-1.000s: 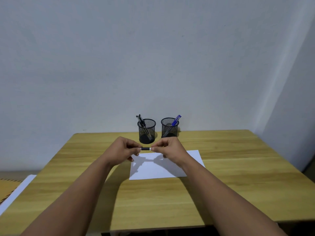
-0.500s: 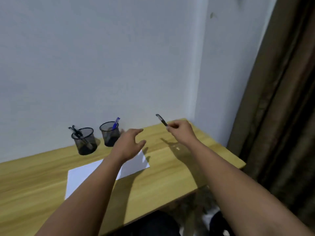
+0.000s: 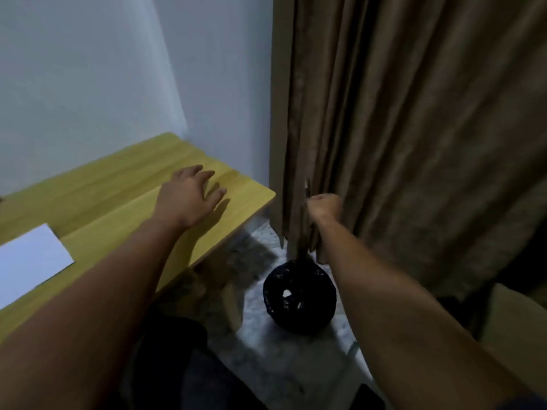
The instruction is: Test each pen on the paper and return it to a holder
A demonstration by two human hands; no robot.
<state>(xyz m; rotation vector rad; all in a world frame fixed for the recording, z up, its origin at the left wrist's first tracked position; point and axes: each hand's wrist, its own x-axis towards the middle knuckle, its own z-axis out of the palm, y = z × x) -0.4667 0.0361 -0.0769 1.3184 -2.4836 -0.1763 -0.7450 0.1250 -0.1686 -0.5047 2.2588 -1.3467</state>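
Pen [image 3: 307, 189]: a thin dark shaft stood up out of the right fist, off the table and past its right edge, in front of the curtain; motion blur left its outline uncertain.
Right hand [image 3: 324, 206]: was clenched around the pen, knuckles toward the curtain [image 3: 414, 128], held in the air above the bin.
Left hand [image 3: 189, 196]: was released, fingers spread, resting on or just over the table near its far right corner; it gripped nothing.
Paper [image 3: 29, 258]: lay flat on the table near its left side as seen here, well apart from both hands.
Table [image 3: 245, 199]: was a wooden top whose right edge ended just beside the curtain.
Bin [image 3: 299, 300]: a dark mesh basket stood on the floor below the right forearm, with pale scraps inside.
Holders: none were in view.
Handling, judged: the pen should be light, stiff and smooth, apt to slip in a loose grip; hold it at mid-barrel between thumb and fingers, clear of the tip.
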